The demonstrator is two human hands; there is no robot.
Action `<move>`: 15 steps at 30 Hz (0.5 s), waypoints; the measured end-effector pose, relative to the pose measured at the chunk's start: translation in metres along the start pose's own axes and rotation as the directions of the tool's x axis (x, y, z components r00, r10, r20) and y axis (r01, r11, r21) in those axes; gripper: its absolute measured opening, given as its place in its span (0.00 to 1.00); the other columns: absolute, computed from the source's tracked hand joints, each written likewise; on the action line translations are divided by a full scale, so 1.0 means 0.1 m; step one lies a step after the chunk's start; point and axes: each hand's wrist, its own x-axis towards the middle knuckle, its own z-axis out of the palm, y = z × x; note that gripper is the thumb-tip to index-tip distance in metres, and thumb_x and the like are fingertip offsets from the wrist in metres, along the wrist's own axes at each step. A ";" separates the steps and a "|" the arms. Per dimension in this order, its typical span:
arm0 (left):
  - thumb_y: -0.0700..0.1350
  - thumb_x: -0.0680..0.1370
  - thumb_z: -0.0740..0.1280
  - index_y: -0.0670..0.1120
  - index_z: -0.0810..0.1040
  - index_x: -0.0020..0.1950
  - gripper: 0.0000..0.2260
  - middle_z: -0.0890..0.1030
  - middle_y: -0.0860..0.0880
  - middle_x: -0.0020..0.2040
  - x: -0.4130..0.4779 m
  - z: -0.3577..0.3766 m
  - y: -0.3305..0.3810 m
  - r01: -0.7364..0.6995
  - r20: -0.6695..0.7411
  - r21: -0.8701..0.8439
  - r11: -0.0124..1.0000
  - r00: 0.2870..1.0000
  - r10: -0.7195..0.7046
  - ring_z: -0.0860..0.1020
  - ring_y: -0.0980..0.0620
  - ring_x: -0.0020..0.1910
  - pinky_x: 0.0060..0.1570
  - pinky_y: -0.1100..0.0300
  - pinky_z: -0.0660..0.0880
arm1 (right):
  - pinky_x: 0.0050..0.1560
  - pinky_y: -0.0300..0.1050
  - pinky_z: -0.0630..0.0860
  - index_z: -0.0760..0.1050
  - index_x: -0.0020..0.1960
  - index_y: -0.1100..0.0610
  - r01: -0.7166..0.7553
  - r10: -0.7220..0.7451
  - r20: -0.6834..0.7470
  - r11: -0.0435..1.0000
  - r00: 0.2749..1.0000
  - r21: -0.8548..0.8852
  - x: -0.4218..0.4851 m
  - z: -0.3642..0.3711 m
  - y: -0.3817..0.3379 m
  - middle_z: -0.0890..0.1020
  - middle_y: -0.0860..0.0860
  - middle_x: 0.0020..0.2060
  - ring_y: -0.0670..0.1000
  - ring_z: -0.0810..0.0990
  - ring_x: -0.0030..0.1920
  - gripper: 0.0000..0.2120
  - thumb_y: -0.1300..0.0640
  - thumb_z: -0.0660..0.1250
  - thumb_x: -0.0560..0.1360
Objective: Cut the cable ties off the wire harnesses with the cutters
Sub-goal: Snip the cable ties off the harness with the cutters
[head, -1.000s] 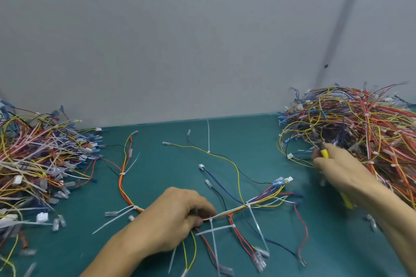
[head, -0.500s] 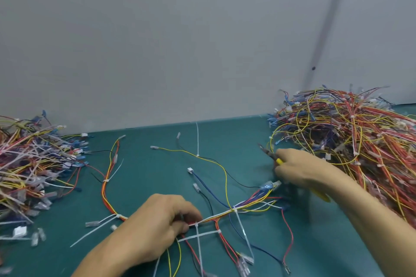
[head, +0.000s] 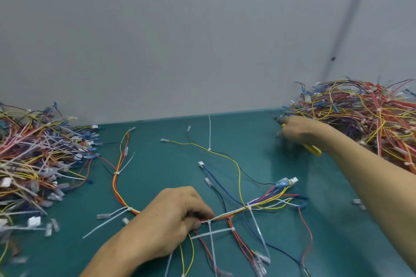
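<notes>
Teal mat (head: 157, 164) carries the harness (head: 236, 210) at centre, where your left hand (head: 171, 220) pinches its bundle just beside a white tie (head: 209, 222). Your right hand (head: 301, 132), blurred, curls round the yellow-handled cutters (head: 313, 150) at the right pile's (head: 371, 119) edge, well apart from that tie.

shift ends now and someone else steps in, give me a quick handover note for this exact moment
Left hand: its fingers pinch the harness on the green mat, right beside a cable tie.
Right hand: grips the yellow-handled cutters, away from the harness, at the edge of the right pile.
Done: nothing visibly cut on this harness; its ties look whole.
Left: bring the cutters over and snip each tie, probably starting at the pinched spot. Another pile lies at left.
</notes>
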 end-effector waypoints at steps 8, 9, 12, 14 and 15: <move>0.46 0.77 0.68 0.57 0.82 0.52 0.07 0.79 0.61 0.46 -0.03 -0.06 0.08 0.000 -0.064 0.007 1.000 0.998 0.000 0.76 0.66 0.47 0.51 0.69 0.71 | 0.46 0.49 0.74 0.69 0.48 0.48 0.348 -0.337 -0.090 0.921 0.937 0.175 -1.14 -0.07 -0.15 0.79 0.50 0.42 0.51 0.76 0.41 0.03 0.49 0.60 0.78; 0.46 0.77 0.68 0.56 0.82 0.52 0.07 0.79 0.62 0.45 -0.03 -0.08 0.10 -0.011 -0.131 -0.010 1.000 0.991 0.010 0.76 0.66 0.47 0.49 0.70 0.70 | 0.46 0.48 0.74 0.68 0.47 0.47 0.360 -0.338 -0.145 0.915 0.930 0.181 -1.26 -0.04 -0.15 0.79 0.50 0.40 0.51 0.76 0.41 0.06 0.46 0.59 0.78; 0.45 0.77 0.69 0.54 0.83 0.49 0.06 0.80 0.62 0.42 0.03 -0.12 0.26 -0.122 -0.279 -0.025 0.992 0.954 0.111 0.76 0.65 0.45 0.45 0.75 0.67 | 0.44 0.47 0.73 0.67 0.46 0.48 0.331 -0.278 -0.256 0.924 0.926 0.193 -1.51 0.13 -0.14 0.78 0.50 0.35 0.52 0.77 0.39 0.12 0.40 0.60 0.76; 0.46 0.77 0.69 0.53 0.84 0.49 0.05 0.78 0.62 0.40 0.12 -0.10 0.42 -0.218 -0.272 0.043 0.975 0.936 0.222 0.75 0.66 0.43 0.45 0.75 0.66 | 0.39 0.45 0.70 0.63 0.45 0.47 0.285 -0.247 -0.228 0.946 0.942 0.155 -1.57 0.26 -0.11 0.75 0.49 0.33 0.50 0.74 0.36 0.13 0.41 0.64 0.74; 0.47 0.77 0.68 0.52 0.84 0.49 0.05 0.78 0.60 0.42 0.18 -0.07 0.50 -0.266 -0.246 0.099 0.959 0.927 0.283 0.75 0.64 0.43 0.46 0.72 0.68 | 0.35 0.41 0.68 0.60 0.44 0.47 0.261 -0.234 -0.189 0.956 0.954 0.133 -1.58 0.32 -0.10 0.74 0.48 0.33 0.47 0.72 0.34 0.16 0.43 0.66 0.73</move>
